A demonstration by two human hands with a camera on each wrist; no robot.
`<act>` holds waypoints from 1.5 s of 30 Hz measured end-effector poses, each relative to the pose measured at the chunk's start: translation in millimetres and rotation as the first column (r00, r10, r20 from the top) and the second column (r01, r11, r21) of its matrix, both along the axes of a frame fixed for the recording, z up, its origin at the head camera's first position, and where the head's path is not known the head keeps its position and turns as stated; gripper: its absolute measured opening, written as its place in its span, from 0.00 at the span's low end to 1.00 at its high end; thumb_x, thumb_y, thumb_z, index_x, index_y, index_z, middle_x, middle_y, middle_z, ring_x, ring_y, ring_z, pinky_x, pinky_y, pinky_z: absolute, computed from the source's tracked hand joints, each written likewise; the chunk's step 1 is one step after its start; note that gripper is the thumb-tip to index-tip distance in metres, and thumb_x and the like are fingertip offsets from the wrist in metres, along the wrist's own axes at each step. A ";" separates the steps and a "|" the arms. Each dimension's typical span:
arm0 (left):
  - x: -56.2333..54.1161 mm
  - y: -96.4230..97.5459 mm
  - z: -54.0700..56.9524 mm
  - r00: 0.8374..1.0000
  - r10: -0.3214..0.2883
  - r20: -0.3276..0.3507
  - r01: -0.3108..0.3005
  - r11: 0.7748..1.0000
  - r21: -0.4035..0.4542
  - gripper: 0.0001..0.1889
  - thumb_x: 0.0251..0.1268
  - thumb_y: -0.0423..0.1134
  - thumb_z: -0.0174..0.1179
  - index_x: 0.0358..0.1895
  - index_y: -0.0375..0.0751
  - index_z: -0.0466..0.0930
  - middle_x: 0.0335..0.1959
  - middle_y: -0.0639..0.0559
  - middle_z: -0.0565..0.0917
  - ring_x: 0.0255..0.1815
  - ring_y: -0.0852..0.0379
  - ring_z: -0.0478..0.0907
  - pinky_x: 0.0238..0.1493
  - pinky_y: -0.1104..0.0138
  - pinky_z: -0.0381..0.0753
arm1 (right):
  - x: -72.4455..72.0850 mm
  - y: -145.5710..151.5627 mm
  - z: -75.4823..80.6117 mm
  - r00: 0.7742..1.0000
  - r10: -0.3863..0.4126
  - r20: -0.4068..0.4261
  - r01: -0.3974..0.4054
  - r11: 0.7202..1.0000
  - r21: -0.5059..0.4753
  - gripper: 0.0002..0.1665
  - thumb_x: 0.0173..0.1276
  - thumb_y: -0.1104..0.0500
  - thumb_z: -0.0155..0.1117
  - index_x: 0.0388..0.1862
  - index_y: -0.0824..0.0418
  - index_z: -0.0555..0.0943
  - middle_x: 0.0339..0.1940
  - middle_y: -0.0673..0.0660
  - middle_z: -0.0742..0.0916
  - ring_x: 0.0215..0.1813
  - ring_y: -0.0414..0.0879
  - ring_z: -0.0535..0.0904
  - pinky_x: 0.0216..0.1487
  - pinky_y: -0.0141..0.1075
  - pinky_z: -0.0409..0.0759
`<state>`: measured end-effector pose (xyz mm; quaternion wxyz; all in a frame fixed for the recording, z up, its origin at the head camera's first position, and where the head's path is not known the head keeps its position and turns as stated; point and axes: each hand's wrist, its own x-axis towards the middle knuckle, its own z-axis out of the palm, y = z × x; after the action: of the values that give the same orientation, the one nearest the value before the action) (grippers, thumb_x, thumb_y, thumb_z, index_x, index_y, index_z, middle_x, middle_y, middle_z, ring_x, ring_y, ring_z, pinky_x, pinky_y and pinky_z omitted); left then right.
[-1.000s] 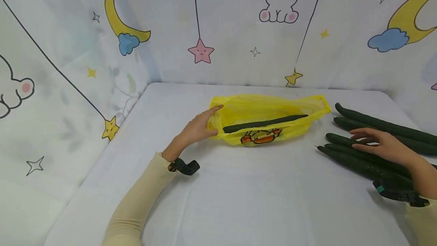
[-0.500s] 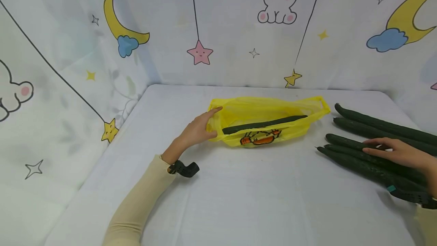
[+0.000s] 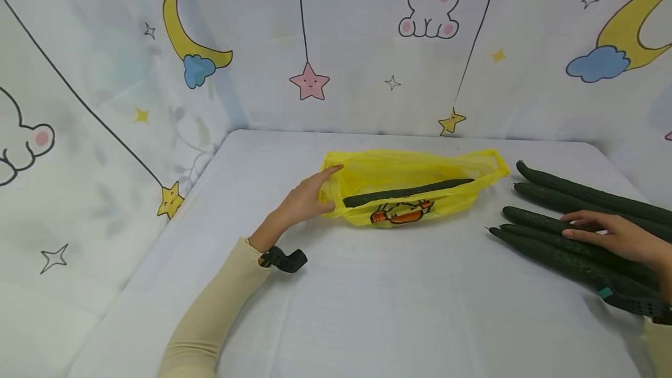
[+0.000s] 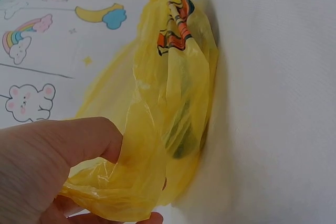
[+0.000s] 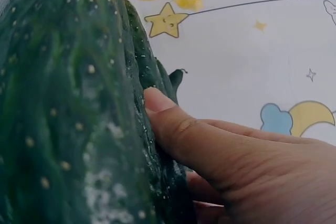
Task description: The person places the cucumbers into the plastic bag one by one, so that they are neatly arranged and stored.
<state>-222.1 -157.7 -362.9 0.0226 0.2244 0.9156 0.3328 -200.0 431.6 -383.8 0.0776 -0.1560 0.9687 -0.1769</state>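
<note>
A yellow plastic bag [image 3: 420,165] with an orange printed picture lies mid-table, its mouth gaping. One cucumber [image 3: 406,192] lies inside it; in the left wrist view its dark shape shows through the plastic. My left hand [image 3: 304,196] holds the bag's left end, thumb and fingers spread around it. At the right, my right hand [image 3: 622,238] grips the rearmost cucumber [image 3: 532,220] of a front group of three. The right wrist view shows the thumb [image 5: 170,116] pressed on its side; the other fingers are mostly hidden behind it.
Two more long cucumbers [image 3: 577,186] lie behind the right hand, reaching to the frame's right edge. Two others [image 3: 546,252] lie just in front of the gripped one. A patterned cloth [image 3: 357,45] hangs behind the white-covered table [image 3: 394,296].
My right hand has moved right and slightly down along the front cucumbers, settling around the rearmost of them. My left hand stays at the bag.
</note>
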 end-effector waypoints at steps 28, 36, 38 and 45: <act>-1.0 -0.3 2.9 1.000 0.007 -0.003 -0.007 1.000 -0.009 0.42 0.57 0.33 0.60 0.77 0.52 0.55 0.75 0.49 0.63 0.47 0.48 0.70 0.33 0.62 0.69 | 6.9 -30.2 31.2 0.960 -0.168 -0.223 0.152 0.985 -0.084 0.34 0.67 0.53 0.67 0.64 0.72 0.70 0.58 0.81 0.72 0.50 0.76 0.69 0.42 0.66 0.67; -1.9 0.0 1.7 1.000 0.006 0.002 -0.006 1.000 -0.014 0.42 0.57 0.33 0.60 0.77 0.51 0.54 0.75 0.49 0.62 0.53 0.47 0.69 0.43 0.57 0.71 | 8.0 -53.4 45.7 0.936 -0.142 -0.322 0.118 0.989 -0.095 0.31 0.62 0.56 0.72 0.59 0.69 0.75 0.58 0.78 0.75 0.53 0.70 0.67 0.44 0.56 0.67; -1.8 -0.5 1.7 1.000 0.006 0.004 -0.006 1.000 -0.015 0.42 0.57 0.33 0.59 0.77 0.52 0.54 0.75 0.49 0.62 0.50 0.47 0.69 0.39 0.59 0.70 | 9.5 -60.2 49.2 0.937 -0.139 -0.319 0.111 0.988 -0.105 0.31 0.62 0.56 0.71 0.60 0.69 0.74 0.58 0.78 0.74 0.55 0.72 0.65 0.46 0.61 0.65; -2.1 -0.3 1.9 1.000 0.002 0.005 -0.002 1.000 -0.015 0.42 0.57 0.33 0.59 0.77 0.52 0.54 0.75 0.49 0.62 0.50 0.47 0.69 0.40 0.59 0.70 | 17.8 -74.7 55.8 0.913 -0.117 -0.390 0.062 0.987 -0.151 0.29 0.59 0.59 0.73 0.58 0.66 0.77 0.58 0.59 0.80 0.60 0.50 0.68 0.51 0.20 0.56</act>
<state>-224.2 -158.0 -361.0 0.0264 0.2226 0.9183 0.3264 -182.3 356.9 -328.0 -0.1398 -0.1490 0.9561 -0.2101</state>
